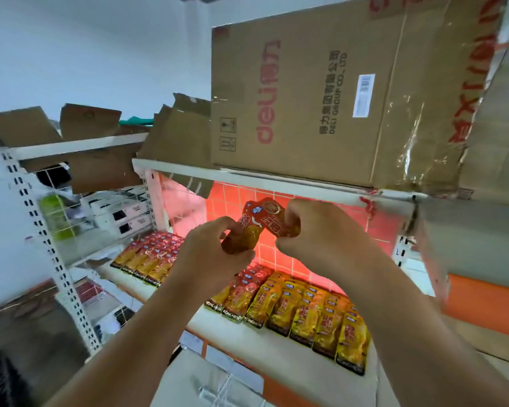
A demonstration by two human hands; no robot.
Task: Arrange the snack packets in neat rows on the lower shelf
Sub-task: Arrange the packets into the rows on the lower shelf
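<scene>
Pinching a red snack packet [254, 227] between both hands, we grip its lower end with our left hand [215, 254] and its upper edge with our right hand [321, 236]. Rows of packets [306, 315] reading KONCHEW fill the lower shelf [212, 318] at five o'clock. Overhead at one o'clock, a cardboard box [321, 98] reads "deli" and "DELI GROUP CO., LTD".

The packets [257, 224] in my hands are red with a golden-orange lower part. Rows on the white shelf [276, 330] run red [150, 254] at left and yellow [321, 312] at right, black-banded along the front edge. Behind, red-orange tiles [288, 259] form a grid. Above, a brown box [321, 92] carries red lettering.
</scene>
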